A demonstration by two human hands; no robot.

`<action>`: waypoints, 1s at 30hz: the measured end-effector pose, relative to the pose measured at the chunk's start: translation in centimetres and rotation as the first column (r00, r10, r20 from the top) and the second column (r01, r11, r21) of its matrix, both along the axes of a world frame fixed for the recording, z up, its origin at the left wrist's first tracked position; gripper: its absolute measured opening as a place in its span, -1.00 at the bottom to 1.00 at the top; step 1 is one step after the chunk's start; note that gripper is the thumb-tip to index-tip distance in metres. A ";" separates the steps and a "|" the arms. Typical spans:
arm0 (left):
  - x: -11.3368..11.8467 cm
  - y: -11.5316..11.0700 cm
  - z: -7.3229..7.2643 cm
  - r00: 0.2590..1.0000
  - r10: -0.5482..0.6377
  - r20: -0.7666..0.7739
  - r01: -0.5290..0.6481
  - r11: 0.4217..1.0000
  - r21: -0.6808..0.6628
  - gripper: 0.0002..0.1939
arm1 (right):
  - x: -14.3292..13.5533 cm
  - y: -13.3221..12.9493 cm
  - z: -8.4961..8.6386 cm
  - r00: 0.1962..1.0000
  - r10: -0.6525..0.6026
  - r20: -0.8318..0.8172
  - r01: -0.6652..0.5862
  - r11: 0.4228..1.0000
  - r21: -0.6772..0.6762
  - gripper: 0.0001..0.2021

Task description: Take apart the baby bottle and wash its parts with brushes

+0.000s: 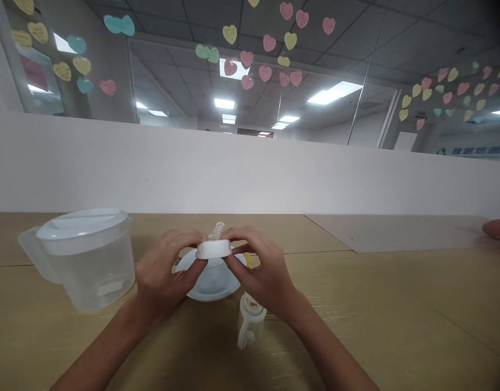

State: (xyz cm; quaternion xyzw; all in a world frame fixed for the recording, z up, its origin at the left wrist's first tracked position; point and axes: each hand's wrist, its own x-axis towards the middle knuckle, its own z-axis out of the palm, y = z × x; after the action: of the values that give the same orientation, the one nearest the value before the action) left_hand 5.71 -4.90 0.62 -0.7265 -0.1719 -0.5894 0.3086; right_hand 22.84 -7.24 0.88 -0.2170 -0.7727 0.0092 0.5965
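The left hand (164, 269) and right hand (260, 266) pinch a white cap (213, 250) between them, above a pale bowl (213, 297). A pitcher (93, 266) stands beside the left, a handled jar (255, 323) near the right wrist; rightward, the brown bench (380, 304) runs wide to the white wall (250, 174). The pitcher's label (110, 288) and the far sign (482, 151) are too blurred to read.

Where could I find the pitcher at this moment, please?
In the head view, the pitcher stands upright on the table at the left, just left of the left hand.
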 end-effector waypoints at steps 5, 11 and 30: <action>0.0 0.1 -0.5 0.986 0.145 -0.083 -0.136 0.985 0.108 -0.67 | 0.0 0.0 -0.1 0.962 -0.274 0.003 0.264 0.932 0.248 -0.77; 0.1 -0.4 -0.3 0.994 0.093 -0.062 -0.084 0.987 0.138 -0.72 | -0.1 -0.5 0.1 0.979 -0.203 -0.036 0.205 0.941 0.268 -0.67; 0.5 -1.6 0.0 0.997 -0.062 0.035 0.059 0.996 0.069 -0.80 | -0.8 -1.2 -0.1 0.974 -0.219 0.058 0.171 0.876 0.451 -0.73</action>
State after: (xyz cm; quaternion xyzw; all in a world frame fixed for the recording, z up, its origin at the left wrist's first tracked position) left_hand 6.26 -6.50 0.62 -0.7095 -0.1353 -0.6173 0.3118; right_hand 22.00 -8.44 0.78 -0.1525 -0.7595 -0.2386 0.5857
